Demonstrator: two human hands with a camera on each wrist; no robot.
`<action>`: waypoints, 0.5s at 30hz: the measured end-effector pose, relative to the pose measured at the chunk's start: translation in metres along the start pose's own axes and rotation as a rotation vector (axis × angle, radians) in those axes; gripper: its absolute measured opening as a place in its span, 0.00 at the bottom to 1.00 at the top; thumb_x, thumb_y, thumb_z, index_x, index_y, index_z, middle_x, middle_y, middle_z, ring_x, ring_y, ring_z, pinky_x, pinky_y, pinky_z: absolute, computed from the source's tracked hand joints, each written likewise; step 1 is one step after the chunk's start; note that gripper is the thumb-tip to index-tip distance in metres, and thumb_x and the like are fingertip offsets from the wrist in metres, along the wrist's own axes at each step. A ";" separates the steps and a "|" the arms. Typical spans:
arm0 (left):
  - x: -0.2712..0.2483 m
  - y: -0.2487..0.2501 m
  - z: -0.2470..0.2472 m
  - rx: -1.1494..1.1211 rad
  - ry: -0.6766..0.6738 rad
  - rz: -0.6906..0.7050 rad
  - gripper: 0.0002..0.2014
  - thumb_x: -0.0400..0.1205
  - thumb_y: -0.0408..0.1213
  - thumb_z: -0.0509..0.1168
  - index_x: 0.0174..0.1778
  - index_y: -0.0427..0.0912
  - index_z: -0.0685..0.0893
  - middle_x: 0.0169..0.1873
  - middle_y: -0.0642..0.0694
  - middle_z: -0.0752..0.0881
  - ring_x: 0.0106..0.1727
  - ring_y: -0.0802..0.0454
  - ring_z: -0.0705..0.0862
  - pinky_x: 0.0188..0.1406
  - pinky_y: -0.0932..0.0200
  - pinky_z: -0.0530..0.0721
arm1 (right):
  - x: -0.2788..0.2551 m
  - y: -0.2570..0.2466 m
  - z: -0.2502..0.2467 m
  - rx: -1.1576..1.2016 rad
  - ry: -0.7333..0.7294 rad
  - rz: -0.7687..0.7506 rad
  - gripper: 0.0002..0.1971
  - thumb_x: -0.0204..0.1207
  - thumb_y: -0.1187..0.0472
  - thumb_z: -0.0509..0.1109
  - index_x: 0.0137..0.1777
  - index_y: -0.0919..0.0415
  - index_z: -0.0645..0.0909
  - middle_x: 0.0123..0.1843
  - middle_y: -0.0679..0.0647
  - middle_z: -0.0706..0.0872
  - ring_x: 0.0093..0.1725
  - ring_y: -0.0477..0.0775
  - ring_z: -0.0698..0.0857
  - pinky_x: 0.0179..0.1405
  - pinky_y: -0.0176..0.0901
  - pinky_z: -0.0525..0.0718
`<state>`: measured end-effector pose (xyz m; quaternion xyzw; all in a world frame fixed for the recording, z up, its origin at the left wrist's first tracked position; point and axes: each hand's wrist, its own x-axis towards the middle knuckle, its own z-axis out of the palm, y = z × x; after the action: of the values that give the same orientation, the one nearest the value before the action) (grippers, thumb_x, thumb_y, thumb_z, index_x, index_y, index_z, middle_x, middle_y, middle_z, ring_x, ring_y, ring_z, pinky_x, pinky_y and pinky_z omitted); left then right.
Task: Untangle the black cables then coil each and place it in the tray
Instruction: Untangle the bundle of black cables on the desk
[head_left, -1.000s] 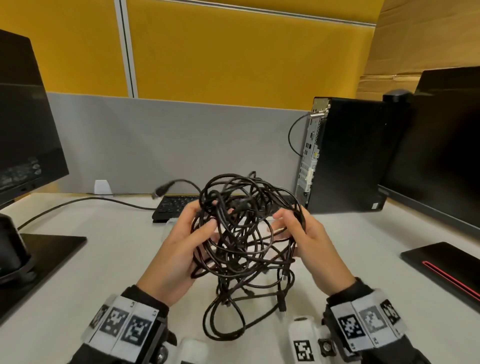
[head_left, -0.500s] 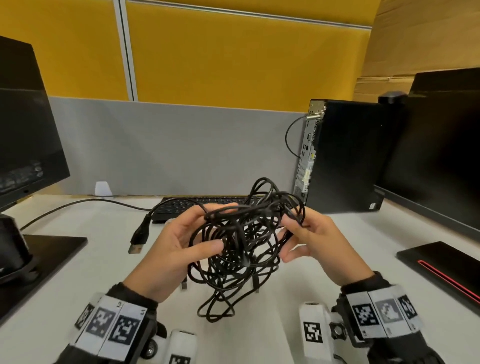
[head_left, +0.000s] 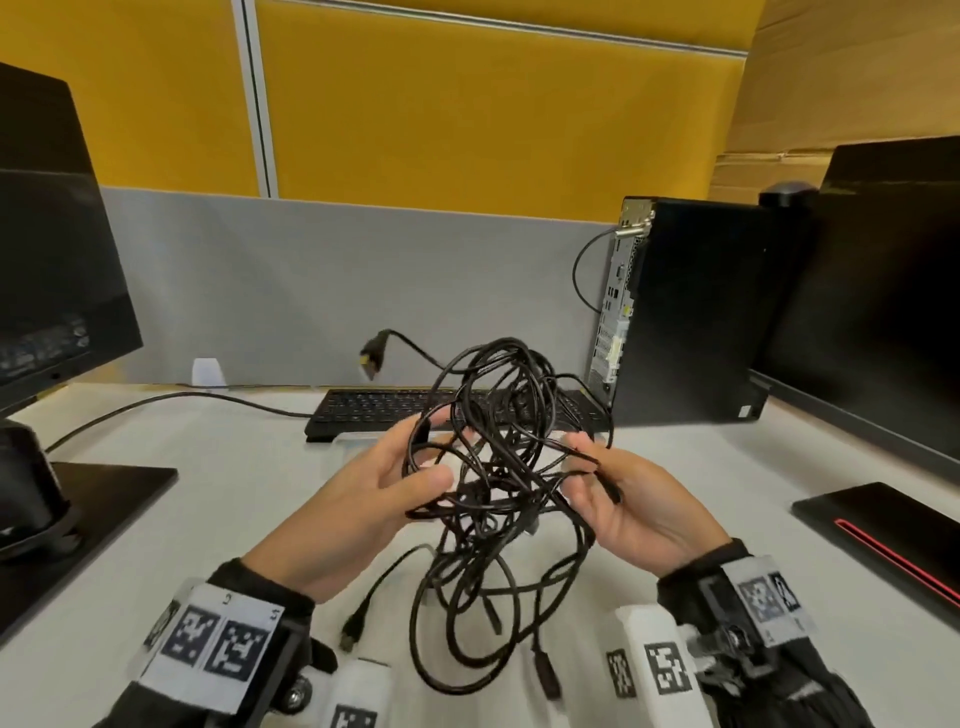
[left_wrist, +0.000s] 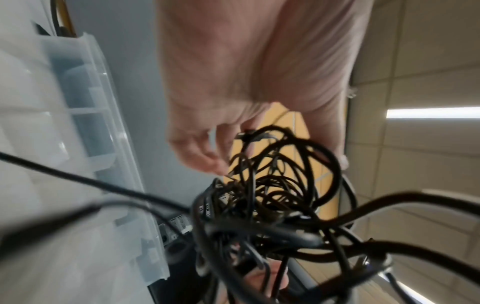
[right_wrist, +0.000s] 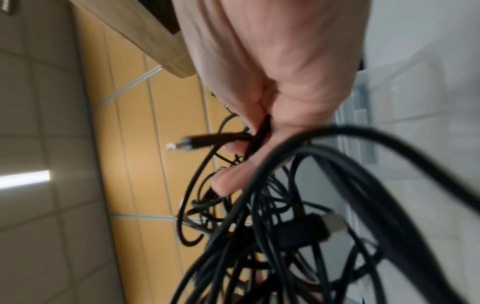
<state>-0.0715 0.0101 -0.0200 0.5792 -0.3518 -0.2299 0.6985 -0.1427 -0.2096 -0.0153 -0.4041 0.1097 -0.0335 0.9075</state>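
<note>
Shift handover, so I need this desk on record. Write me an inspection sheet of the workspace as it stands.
Surface: white desk.
Job's things: tangled black cables held above the desk, none coiled; clear tray shows in the left wrist view.
Clutter: keyboard, monitor stand.
Grippers: left hand grips the tangle; right hand pinches strands.
Cables: loose plug sticks up at the back; another plug hangs low.
Surroundings: PC tower, grey partition, yellow panel.
</note>
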 end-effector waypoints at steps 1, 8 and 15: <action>0.001 -0.001 0.001 0.026 0.010 -0.039 0.38 0.59 0.56 0.77 0.66 0.67 0.74 0.63 0.60 0.83 0.64 0.57 0.82 0.58 0.57 0.82 | 0.001 0.000 -0.002 0.029 0.013 0.010 0.06 0.83 0.63 0.59 0.48 0.64 0.76 0.23 0.54 0.78 0.19 0.50 0.82 0.19 0.38 0.85; 0.000 -0.004 0.008 -0.153 -0.037 -0.189 0.34 0.65 0.43 0.77 0.65 0.67 0.71 0.55 0.42 0.89 0.54 0.40 0.88 0.49 0.46 0.87 | 0.004 0.006 0.000 -0.019 -0.010 -0.006 0.09 0.83 0.61 0.59 0.46 0.64 0.78 0.24 0.53 0.77 0.19 0.49 0.80 0.17 0.38 0.84; 0.004 -0.005 0.006 -0.226 0.162 -0.092 0.17 0.68 0.29 0.72 0.51 0.42 0.77 0.48 0.38 0.87 0.32 0.51 0.83 0.19 0.65 0.76 | -0.002 0.001 0.001 -0.401 -0.031 -0.155 0.13 0.84 0.60 0.57 0.63 0.62 0.77 0.30 0.55 0.79 0.21 0.52 0.79 0.19 0.39 0.81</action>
<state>-0.0724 0.0022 -0.0234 0.5289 -0.2395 -0.2523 0.7741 -0.1447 -0.2077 -0.0154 -0.5843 0.0689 -0.0746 0.8052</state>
